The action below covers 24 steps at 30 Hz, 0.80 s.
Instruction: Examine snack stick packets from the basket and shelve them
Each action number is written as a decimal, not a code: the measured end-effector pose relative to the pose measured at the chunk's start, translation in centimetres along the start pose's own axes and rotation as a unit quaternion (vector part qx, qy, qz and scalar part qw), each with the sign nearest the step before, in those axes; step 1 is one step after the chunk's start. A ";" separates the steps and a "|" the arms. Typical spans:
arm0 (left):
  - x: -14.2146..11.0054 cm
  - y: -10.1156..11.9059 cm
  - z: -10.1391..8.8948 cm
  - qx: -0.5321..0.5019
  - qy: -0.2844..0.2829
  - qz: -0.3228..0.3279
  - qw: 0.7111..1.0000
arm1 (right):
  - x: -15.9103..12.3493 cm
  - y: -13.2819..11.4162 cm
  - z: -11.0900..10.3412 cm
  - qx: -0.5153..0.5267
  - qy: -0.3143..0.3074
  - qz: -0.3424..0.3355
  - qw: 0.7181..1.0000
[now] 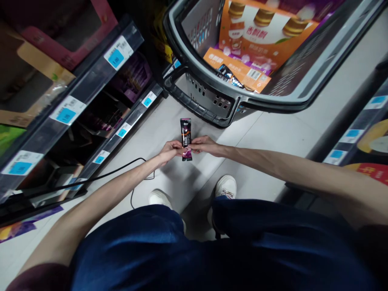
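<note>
A small dark snack packet (186, 138) with purple and orange print is held upright between both my hands, above the pale floor. My left hand (171, 150) pinches its lower left side. My right hand (205, 144) pinches its lower right side. Just beyond the packet stands a grey shopping basket (200, 101). In the basket lie an orange and white snack box (260, 36) and some small dark packets (228, 75).
Dark shelves (91, 81) with blue price tags and boxed goods run along the left. Another shelf (357, 137) with blue tags is at the right. A black cable (121, 169) lies on the floor near my white shoes (225, 186).
</note>
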State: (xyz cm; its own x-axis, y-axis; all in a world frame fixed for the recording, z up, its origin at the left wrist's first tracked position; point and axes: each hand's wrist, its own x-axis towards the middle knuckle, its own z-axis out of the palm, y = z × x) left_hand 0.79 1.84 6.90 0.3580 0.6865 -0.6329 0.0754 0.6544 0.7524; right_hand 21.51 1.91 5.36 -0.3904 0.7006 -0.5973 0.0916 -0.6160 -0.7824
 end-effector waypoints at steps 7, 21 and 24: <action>0.1 -1.0 -0.3 0.008 0.010 -0.020 1.000 | 0.3 0.4 0.2 -0.061 0.005 -0.030 0.998; -0.4 -0.6 -0.1 0.002 -0.008 -0.041 0.999 | -0.5 0.3 1.5 -0.206 0.045 -0.112 0.971; -0.8 0.3 0.0 0.027 -0.069 -0.051 0.996 | -1.4 -0.5 2.8 -0.247 0.030 -0.127 0.960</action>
State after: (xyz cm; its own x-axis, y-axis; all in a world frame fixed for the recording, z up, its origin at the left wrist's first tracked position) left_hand 0.55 1.51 7.60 0.4700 0.5651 -0.6780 0.1666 0.6975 0.6969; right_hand 19.43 0.20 7.12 -0.4056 0.8340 -0.3741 0.4297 -0.1873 -0.8833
